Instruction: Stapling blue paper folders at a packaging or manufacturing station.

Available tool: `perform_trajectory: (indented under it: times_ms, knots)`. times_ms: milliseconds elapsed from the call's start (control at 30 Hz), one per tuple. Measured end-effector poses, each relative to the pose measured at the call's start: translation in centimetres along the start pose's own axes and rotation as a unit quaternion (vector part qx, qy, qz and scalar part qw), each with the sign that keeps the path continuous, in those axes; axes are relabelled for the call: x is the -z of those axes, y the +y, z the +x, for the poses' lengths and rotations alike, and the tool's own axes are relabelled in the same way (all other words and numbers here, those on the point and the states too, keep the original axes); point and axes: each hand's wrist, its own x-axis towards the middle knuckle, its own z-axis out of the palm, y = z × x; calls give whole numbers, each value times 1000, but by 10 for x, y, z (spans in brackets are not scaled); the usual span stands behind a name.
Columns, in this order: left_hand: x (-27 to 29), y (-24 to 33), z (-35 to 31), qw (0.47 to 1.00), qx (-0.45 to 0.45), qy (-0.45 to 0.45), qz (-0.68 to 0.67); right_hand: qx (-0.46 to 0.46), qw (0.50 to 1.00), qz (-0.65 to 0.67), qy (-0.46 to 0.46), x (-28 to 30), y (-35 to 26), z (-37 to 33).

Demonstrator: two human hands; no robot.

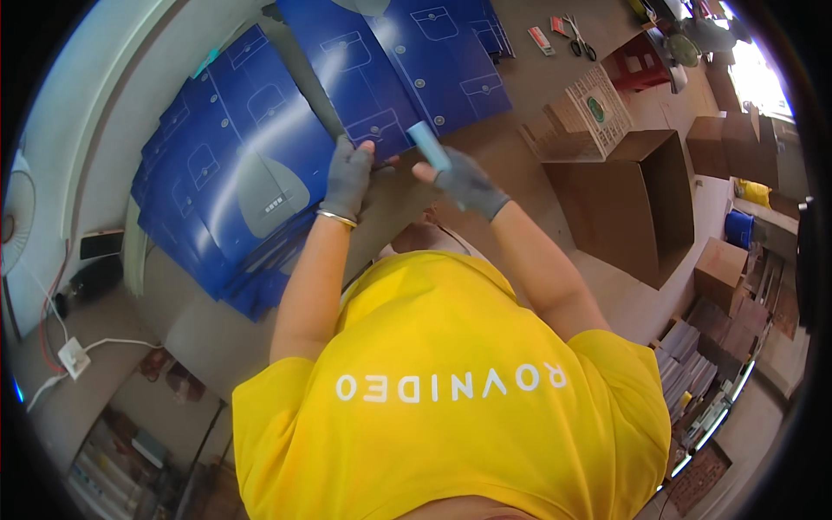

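My left hand [346, 180], in a grey fingerless glove with a bangle at the wrist, has its fingers closed at the near edge of a blue printed sheet [360, 82]. My right hand [468, 184], gloved alike, grips a light-blue oblong bar [429, 146] whose far end points toward the same sheet's edge; its exact kind does not show. A fanned stack of blue printed sheets [234, 173] with white pocket outlines and a grey rounded panel lies left of my left hand.
An open cardboard box [607, 199] stands at the right, with a cream plastic basket [594, 113] beside its far edge. Scissors [579, 39] and small red-and-white packs [542, 41] lie at the far right. A power strip [74, 357] with cables sits at the left.
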Motion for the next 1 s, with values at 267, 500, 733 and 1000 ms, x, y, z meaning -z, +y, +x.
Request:
perform_trajectory:
  times_ms: [267,500,733,1000]
  knots:
    - [16,24,4,997,54,19,44,-122,981,113,98,76,21,9]
    - [11,26,4,998,61,23,4,-133,984,17,118,73,35,17]
    - [-3,-56,40,996,-89,-24,-10,-143,978,33,150,35,20,13]
    - [41,26,49,995,66,5,81,-82,963,141,-213,54,19,-68]
